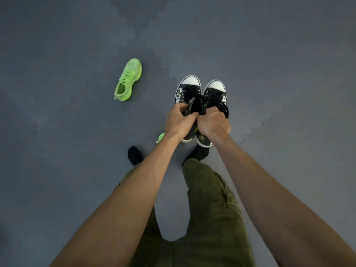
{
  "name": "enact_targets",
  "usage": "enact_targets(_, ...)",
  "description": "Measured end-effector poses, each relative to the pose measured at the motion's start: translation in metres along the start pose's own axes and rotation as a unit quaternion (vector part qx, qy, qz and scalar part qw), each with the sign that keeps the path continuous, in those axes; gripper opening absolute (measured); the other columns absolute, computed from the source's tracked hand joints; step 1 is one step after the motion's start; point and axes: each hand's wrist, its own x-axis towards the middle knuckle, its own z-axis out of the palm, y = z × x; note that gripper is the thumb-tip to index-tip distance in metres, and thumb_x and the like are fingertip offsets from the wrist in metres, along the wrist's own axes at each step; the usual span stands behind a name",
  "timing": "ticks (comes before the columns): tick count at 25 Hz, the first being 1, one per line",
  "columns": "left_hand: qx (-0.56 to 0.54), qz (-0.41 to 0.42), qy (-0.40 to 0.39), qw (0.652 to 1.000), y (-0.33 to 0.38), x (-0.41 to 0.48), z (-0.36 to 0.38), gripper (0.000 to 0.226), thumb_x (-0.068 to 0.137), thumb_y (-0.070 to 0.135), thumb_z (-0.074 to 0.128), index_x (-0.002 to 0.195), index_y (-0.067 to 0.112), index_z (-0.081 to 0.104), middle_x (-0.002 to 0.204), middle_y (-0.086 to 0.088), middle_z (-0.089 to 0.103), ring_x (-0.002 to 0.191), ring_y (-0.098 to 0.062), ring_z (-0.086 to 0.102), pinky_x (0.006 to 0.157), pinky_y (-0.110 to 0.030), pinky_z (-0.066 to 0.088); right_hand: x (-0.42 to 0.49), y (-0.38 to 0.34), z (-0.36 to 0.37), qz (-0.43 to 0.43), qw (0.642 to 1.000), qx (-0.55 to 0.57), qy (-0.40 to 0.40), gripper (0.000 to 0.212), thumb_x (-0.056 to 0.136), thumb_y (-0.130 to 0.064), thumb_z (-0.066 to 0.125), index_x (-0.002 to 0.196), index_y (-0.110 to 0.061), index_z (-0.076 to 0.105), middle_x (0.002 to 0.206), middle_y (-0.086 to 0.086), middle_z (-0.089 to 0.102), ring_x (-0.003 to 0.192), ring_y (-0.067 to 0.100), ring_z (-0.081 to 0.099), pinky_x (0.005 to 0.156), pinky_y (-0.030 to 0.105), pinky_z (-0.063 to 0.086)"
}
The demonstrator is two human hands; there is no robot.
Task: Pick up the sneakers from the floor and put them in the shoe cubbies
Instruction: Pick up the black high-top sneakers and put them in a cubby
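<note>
Two black high-top sneakers with white toe caps sit side by side, toes pointing away from me. My left hand (178, 120) grips the collar of the left black sneaker (187, 89). My right hand (212, 124) grips the collar of the right black sneaker (215, 91). I cannot tell whether the pair is lifted off the floor. A neon green sneaker (128, 79) lies alone on the floor to the left. A second green sneaker (160, 136) peeks out from behind my left wrist, mostly hidden. No shoe cubbies are in view.
Grey floor (269, 64) stretches all around. My own feet in black socks (134, 155) and olive trousers (210, 209) fill the lower middle of the view.
</note>
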Motion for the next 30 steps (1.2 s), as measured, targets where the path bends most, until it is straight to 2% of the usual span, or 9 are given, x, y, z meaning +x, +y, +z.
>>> enact_targets(3,-0.099,-0.032,0.053,0.993,-0.019,-0.037,-0.074,0.037,0.074,0.03,0.076,0.105,0.027,0.056,0.101,0.004,0.066,0.102,-0.02,0.067,0.099,-0.04,0.053,-0.066,-0.056,0.017,-0.09,0.991,-0.095,-0.001,0.046,0.097,-0.041,0.051,0.132,-0.01,0.055,0.128,0.014,0.063,0.118,0.036,0.061,0.094,0.041,0.05)
enact_targets(6,-0.183,-0.052,0.097,0.977,-0.054,-0.075,-0.154,0.036,0.075,0.032,0.075,0.104,0.027,0.054,0.096,0.007,0.065,0.101,-0.02,0.067,0.099,-0.04,0.053,-0.134,-0.111,0.059,-0.156,0.972,-0.174,-0.008,0.046,0.096,-0.04,0.051,0.131,-0.011,0.055,0.129,0.012,0.063,0.119,0.035,0.061,0.095,0.041,0.05)
enact_targets(8,-0.236,-0.053,0.124,0.962,-0.092,-0.1,-0.207,0.036,0.076,0.033,0.074,0.105,0.028,0.053,0.097,0.009,0.065,0.103,-0.019,0.067,0.1,-0.04,0.052,-0.179,-0.144,0.101,-0.204,0.952,-0.227,0.005,0.043,0.095,-0.039,0.053,0.128,-0.012,0.058,0.126,0.011,0.065,0.116,0.035,0.063,0.095,0.041,0.052)
enact_targets(12,-0.325,-0.06,0.19,0.924,-0.185,-0.153,-0.313,0.044,0.065,0.044,0.07,0.103,0.032,0.053,0.108,0.005,0.069,0.105,-0.019,0.067,0.1,-0.042,0.052,-0.278,-0.199,0.205,-0.297,0.905,-0.304,0.02,0.039,0.093,-0.037,0.054,0.122,-0.012,0.062,0.121,0.012,0.067,0.113,0.036,0.064,0.092,0.04,0.052)
enact_targets(15,-0.374,-0.082,0.259,0.886,-0.252,-0.196,-0.392,0.046,0.06,0.046,0.069,0.101,0.032,0.054,0.109,0.003,0.07,0.104,-0.019,0.067,0.099,-0.041,0.053,-0.354,-0.237,0.287,-0.353,0.872,-0.339,0.003,0.034,0.09,-0.033,0.054,0.114,-0.014,0.066,0.118,0.011,0.069,0.112,0.036,0.064,0.089,0.038,0.05)
enact_targets(20,-0.426,-0.111,0.342,0.83,-0.349,-0.262,-0.51,0.051,0.068,0.045,0.069,0.114,0.024,0.059,0.112,0.004,0.068,0.106,-0.017,0.064,0.098,-0.038,0.052,-0.462,-0.295,0.41,-0.452,0.8,-0.391,-0.044,0.027,0.085,-0.027,0.051,0.103,-0.015,0.067,0.105,0.009,0.071,0.102,0.035,0.066,0.079,0.034,0.048)
enact_targets(23,-0.475,-0.13,0.383,0.782,-0.398,-0.282,-0.571,0.05,0.066,0.049,0.069,0.111,0.028,0.057,0.109,0.007,0.068,0.104,-0.017,0.066,0.097,-0.04,0.053,-0.516,-0.337,0.476,-0.509,0.75,-0.416,-0.071,0.024,0.083,-0.023,0.052,0.099,-0.016,0.068,0.1,0.007,0.072,0.098,0.033,0.067,0.079,0.035,0.052)
enact_targets(27,-0.522,-0.15,0.436,0.717,-0.45,-0.291,-0.666,0.051,0.063,0.048,0.071,0.108,0.029,0.056,0.107,0.005,0.069,0.101,-0.017,0.067,0.098,-0.042,0.054,-0.57,-0.407,0.566,-0.567,0.68,-0.452,-0.109,0.026,0.082,-0.023,0.053,0.101,-0.015,0.069,0.105,0.009,0.072,0.102,0.035,0.066,0.079,0.033,0.048)
enact_targets(30,-0.549,-0.172,0.455,0.68,-0.484,-0.295,-0.74,0.052,0.064,0.047,0.071,0.11,0.026,0.058,0.106,0.003,0.071,0.089,-0.016,0.067,0.084,-0.035,0.056,-0.606,-0.462,0.628,-0.601,0.628,-0.476,-0.131,0.027,0.082,-0.023,0.053,0.102,-0.014,0.069,0.105,0.009,0.072,0.104,0.035,0.066,0.077,0.033,0.045)
